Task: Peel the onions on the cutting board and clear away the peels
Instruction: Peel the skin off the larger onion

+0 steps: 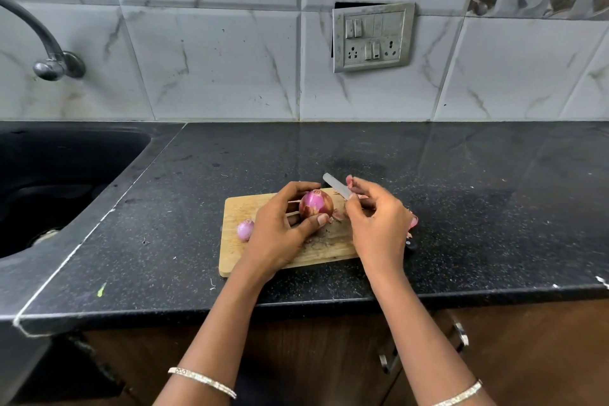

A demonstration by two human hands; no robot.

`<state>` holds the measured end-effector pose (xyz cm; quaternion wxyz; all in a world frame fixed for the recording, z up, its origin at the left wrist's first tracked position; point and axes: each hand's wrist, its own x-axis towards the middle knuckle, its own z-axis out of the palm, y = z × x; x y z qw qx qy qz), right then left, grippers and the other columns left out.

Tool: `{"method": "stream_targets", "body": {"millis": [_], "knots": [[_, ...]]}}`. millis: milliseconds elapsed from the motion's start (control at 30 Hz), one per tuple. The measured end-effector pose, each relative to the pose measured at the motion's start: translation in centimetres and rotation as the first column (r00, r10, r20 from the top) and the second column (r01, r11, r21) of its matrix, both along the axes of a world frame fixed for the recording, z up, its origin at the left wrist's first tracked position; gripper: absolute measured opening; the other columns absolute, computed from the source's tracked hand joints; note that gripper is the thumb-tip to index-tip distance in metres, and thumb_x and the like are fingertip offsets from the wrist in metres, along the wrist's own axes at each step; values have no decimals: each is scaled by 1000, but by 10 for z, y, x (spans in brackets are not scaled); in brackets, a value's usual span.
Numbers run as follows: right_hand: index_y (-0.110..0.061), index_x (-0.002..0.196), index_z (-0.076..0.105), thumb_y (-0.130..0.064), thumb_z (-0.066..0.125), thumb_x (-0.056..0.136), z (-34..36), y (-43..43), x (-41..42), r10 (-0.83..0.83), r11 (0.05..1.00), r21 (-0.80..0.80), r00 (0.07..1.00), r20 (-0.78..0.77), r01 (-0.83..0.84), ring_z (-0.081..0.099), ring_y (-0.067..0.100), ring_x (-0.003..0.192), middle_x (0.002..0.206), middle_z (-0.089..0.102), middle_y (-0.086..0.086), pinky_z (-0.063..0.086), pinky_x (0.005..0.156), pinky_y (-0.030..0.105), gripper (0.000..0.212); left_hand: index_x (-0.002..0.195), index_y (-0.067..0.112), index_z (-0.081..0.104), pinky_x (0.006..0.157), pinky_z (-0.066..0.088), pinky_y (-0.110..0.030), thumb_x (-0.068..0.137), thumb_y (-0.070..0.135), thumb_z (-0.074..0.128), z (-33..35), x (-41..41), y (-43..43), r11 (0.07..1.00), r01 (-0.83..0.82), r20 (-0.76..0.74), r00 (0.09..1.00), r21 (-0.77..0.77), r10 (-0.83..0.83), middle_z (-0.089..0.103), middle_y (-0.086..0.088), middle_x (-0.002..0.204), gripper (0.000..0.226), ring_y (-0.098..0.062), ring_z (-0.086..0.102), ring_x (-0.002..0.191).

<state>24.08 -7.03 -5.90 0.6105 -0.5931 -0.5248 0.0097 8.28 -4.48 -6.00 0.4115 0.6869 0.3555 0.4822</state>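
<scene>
My left hand [280, 231] grips a large red onion [315, 204], partly peeled, just above the wooden cutting board [237, 208]. My right hand [379, 224] holds a knife [336, 186] whose grey blade points up and left beside the onion; a strip of peel is pinched at its fingertips. A smaller peeled onion [245, 229] lies on the board's left part. Loose pink peels [413, 222] lie by the board's right end, partly hidden behind my right hand. The knife's handle is mostly hidden in my palm.
The board sits on a black speckled counter [461, 208]. A dark sink [49, 181] with a tap [49, 53] is at the left. A switch plate [372, 36] hangs on the tiled wall. Drawer handles [461, 333] show below the counter edge.
</scene>
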Motion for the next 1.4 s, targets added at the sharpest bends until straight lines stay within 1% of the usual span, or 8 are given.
{"method": "stream_targets", "body": {"millis": [100, 233, 400, 533, 867, 1100, 1233, 1400], "knots": [[-12, 99, 80, -10, 75, 86, 4, -5, -4, 1, 999, 51, 1000, 24, -3, 70, 3, 77, 87, 76, -8, 57, 72, 20, 14, 123, 23, 65, 86, 57, -21, 84, 8, 81, 1, 0, -2, 1000, -8, 26, 1000, -16, 9, 68, 4, 119, 45, -4, 68, 101], [-14, 82, 74, -9, 79, 79, 3, -6, -5, -11, 997, 72, 999, 51, 7, 65, 4, 68, 79, 71, -7, 55, 62, 24, 8, 122, 23, 65, 84, 57, -19, 82, 9, 83, 3, 0, -2, 1000, -17, 26, 999, -19, 18, 67, 4, 118, 46, -1, 68, 99], [-13, 96, 77, -7, 67, 84, 4, -8, -6, 97, 991, 84, 988, 121, -107, 63, 3, 89, 98, 66, -5, 51, 75, 16, 16, 122, 24, 65, 85, 58, -21, 81, 12, 84, 2, 0, -1, 999, -32, 14, 999, -5, 32, 68, 6, 117, 47, -3, 68, 100], [-19, 110, 77, -27, 70, 88, 4, -5, -10, 229, 973, -22, 965, 125, -228, 66, 2, 101, 108, 71, -10, 56, 86, 26, 24, 122, 24, 66, 87, 58, -22, 83, 10, 82, 1, 0, 2, 999, -41, -10, 999, 28, 41, 70, 9, 117, 45, -7, 68, 104], [-8, 104, 79, -9, 74, 87, 0, -2, -5, 230, 971, 42, 966, 118, -236, 70, 5, 97, 101, 77, 0, 58, 86, 27, 18, 123, 19, 68, 88, 58, -25, 79, 1, 83, 0, -2, 3, 998, 42, 72, 997, -38, -39, 72, 4, 117, 50, -11, 69, 105], [-7, 98, 81, -8, 75, 85, 1, -4, -3, 185, 976, 79, 968, 171, -201, 61, -17, 94, 95, 78, 0, 43, 86, 2, 15, 125, 21, 69, 95, 57, -29, 79, 0, 82, -1, -2, 4, 995, 84, 83, 993, -52, -79, 72, 5, 120, 53, -14, 67, 112], [-7, 97, 81, -8, 77, 84, 1, -4, -2, 193, 973, 91, 964, 183, -212, 66, -2, 95, 94, 78, 1, 45, 85, 4, 14, 125, 21, 69, 95, 56, -28, 79, -2, 82, -1, -3, 4, 994, 90, 97, 992, -61, -84, 72, 5, 120, 53, -14, 67, 113], [-9, 95, 82, -9, 77, 84, 2, -4, -2, 198, 971, 91, 961, 194, -219, 69, 2, 89, 91, 78, -1, 47, 84, 8, 11, 124, 21, 70, 93, 56, -27, 78, -2, 82, -2, -3, 4, 994, 95, 99, 991, -58, -89, 73, 5, 119, 53, -13, 67, 113]]}}
